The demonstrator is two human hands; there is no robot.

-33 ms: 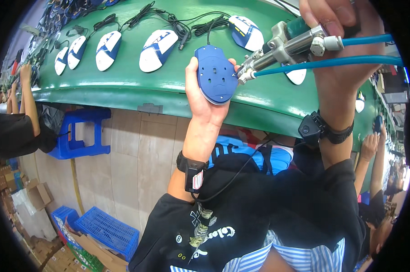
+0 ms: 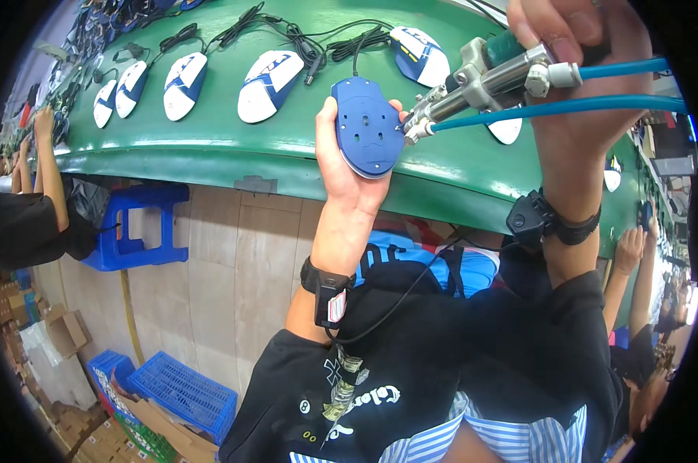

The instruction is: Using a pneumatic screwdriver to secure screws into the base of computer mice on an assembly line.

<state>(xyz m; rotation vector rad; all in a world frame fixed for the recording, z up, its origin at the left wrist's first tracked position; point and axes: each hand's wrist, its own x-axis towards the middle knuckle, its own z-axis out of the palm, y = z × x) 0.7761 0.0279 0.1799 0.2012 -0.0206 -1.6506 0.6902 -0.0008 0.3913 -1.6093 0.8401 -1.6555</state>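
Note:
Palm up over the table's near edge, my left hand [image 2: 349,185] grips a blue-bottomed computer mouse [image 2: 366,131] turned underside up. Small holes dot that underside, and a black cable leaves its far end. My right hand [image 2: 576,27] is closed around a pneumatic screwdriver [image 2: 484,89] with a metal barrel and blue air hoses [image 2: 565,106]. It slants down leftward, its tip at the right edge of the mouse, by my left fingertips. Whether the tip touches the mouse or a screw, I cannot tell.
Several white-and-blue mice [image 2: 270,86] with bundled black cables [image 2: 295,38] lie along the green table [image 2: 210,143]. A blue stool [image 2: 136,228] and other people's arms [image 2: 49,166] are at left. Blue crates [image 2: 183,393] and cardboard boxes [image 2: 65,330] stand on the floor at lower left.

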